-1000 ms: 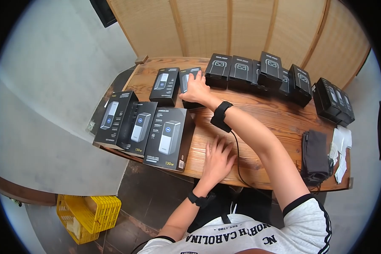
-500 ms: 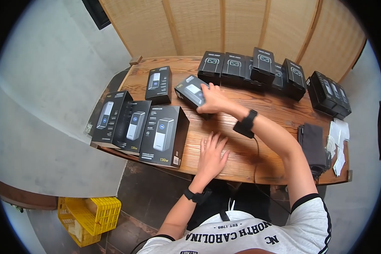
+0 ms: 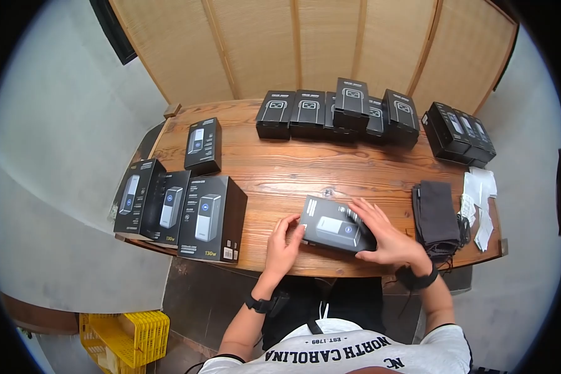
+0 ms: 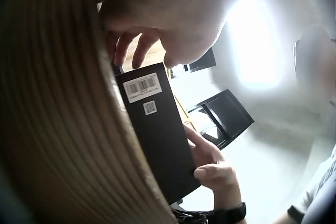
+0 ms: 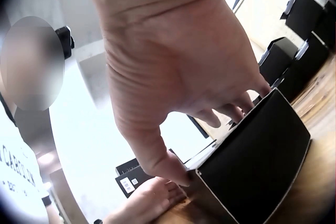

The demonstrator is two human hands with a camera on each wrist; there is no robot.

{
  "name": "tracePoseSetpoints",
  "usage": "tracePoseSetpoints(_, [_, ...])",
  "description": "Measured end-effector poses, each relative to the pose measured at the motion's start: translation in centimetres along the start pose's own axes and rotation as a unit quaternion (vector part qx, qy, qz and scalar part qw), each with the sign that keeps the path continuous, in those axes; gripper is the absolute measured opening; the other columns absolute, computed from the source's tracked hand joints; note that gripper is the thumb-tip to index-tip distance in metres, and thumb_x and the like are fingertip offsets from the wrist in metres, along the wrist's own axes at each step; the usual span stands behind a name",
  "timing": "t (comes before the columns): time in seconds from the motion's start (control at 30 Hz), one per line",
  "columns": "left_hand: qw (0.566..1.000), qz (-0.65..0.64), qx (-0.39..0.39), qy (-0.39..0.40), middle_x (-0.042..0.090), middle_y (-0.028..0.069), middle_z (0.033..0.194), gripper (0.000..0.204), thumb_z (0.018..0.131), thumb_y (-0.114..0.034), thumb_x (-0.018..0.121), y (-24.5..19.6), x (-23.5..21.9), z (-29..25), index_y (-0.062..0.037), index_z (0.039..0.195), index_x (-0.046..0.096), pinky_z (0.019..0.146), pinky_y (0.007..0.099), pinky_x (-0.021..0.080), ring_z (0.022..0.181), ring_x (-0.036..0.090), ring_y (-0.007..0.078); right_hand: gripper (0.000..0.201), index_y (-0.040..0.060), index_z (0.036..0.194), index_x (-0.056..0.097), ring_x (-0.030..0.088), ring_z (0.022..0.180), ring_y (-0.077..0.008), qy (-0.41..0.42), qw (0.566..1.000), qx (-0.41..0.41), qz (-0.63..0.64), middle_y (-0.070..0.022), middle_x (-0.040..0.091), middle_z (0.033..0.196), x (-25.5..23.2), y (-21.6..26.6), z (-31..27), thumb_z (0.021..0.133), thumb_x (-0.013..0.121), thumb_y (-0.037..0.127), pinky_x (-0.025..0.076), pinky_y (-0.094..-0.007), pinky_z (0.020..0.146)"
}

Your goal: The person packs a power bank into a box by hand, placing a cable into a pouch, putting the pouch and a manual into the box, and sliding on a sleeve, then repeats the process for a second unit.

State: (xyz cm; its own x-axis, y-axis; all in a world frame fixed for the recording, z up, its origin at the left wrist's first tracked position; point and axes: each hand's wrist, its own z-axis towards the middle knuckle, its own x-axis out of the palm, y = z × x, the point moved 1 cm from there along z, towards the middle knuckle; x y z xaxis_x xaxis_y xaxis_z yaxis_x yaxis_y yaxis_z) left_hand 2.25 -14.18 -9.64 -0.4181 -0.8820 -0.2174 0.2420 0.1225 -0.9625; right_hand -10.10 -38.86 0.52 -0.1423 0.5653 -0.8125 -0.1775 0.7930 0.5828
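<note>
A black power bank box (image 3: pixel 331 224) with a silver device printed on it lies on its back near the table's front edge. My right hand (image 3: pixel 389 238) grips its right end, thumb on the near side and fingers over the far side. At the left end, my left hand (image 3: pixel 283 250) has its thumb and loosely bent fingers right at the edge. The left wrist view shows a barcode label (image 4: pixel 142 87) on the box's side, just below the left fingers. Behind, another such box (image 3: pixel 202 144) stands alone.
Three larger 130w boxes (image 3: pixel 207 218) stand at the table's left edge. Several black boxes with a socket outline (image 3: pixel 310 113) line the back; more boxes (image 3: pixel 458 134) sit back right. Dark cloth pouches (image 3: pixel 435 215) and white paper (image 3: pixel 480 187) lie at right. A yellow crate (image 3: pixel 146 340) is on the floor.
My right hand has lifted the box from the back left, carried it toward me and laid it at the front. The left hand has moved from the tabletop to the box's left end.
</note>
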Motion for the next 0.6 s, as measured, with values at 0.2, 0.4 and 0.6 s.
tracePoseSetpoints(0.2, [0.997, -0.070, -0.039, 0.004, 0.066, 0.0106, 0.105, 0.023, 0.090, -0.010, 0.077, -1.7, 2.3, -0.1, -0.0032, 0.094, 0.055, 0.079, 0.0287, 0.054, 0.087, 0.065, 0.0152, 0.094, -0.0028, 0.159, 0.019, 0.025, 0.151, -0.0269, -0.327, 0.853, 0.108, 0.391, -0.0213, 0.026, 0.162, 6.7, -1.4, -3.6, 0.088, 0.077, 0.019, 0.023, -0.0364, 0.121])
tracePoseSetpoints(0.4, [0.987, -0.130, -0.073, 0.067, 0.065, 0.0077, 0.105, 0.022, 0.092, -0.009, 0.076, 0.1, 2.3, -0.2, -0.0034, 0.085, 0.055, 0.073, 0.0230, 0.052, 0.081, 0.061, 0.0062, 0.092, -0.0037, 0.159, 0.019, 0.043, 0.137, -0.0244, -0.401, 0.773, 0.092, 0.483, -0.0188, 0.039, 0.151, 7.9, -1.2, -4.8, 0.091, 0.075, 0.022, 0.029, -0.0355, 0.117])
tracePoseSetpoints(0.6, [0.981, -0.148, -0.098, 0.080, 0.062, -0.0005, 0.091, 0.015, 0.100, -0.011, 0.066, 0.7, 0.7, 0.2, -0.0042, 0.093, 0.054, 0.069, 0.0206, 0.047, 0.078, 0.055, 0.0032, 0.095, 0.0027, 0.152, 0.041, 0.028, 0.151, -0.0369, -0.242, 0.925, 0.104, 0.274, -0.0227, 0.025, 0.164, 5.0, -2.0, -7.2, 0.075, 0.088, 0.032, 0.025, -0.0458, 0.122])
